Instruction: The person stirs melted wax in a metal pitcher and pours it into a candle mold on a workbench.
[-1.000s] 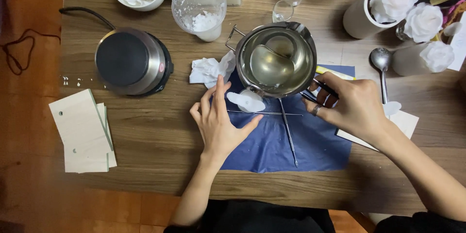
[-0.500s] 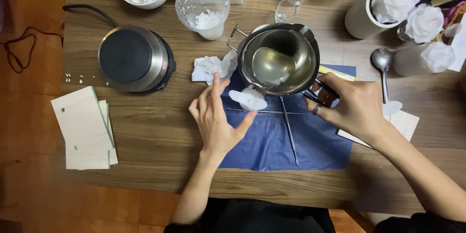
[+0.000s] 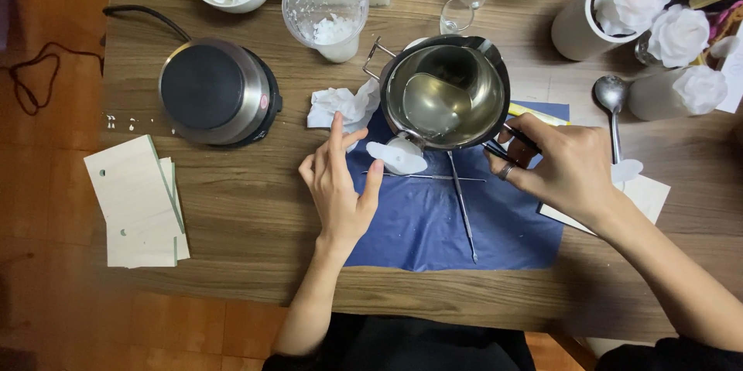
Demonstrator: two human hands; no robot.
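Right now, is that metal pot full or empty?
Partly filled. The metal pot, held at its handle by the right hand, has a shallow pool of clear liquid in its bottom, well below the rim.

Glossy steel melting pot (image 3: 447, 92), matt blue cloth (image 3: 433, 224), grained wooden desk (image 3: 255, 208), crumpled white tissue (image 3: 340, 104).

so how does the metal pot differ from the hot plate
The metal pot is open and holds clear liquid; the hot plate has a flat dark top with nothing on it. The right hand holds the pot by its handle over the blue sheet; the hot plate sits untouched on bare wood. Both are round and shiny.
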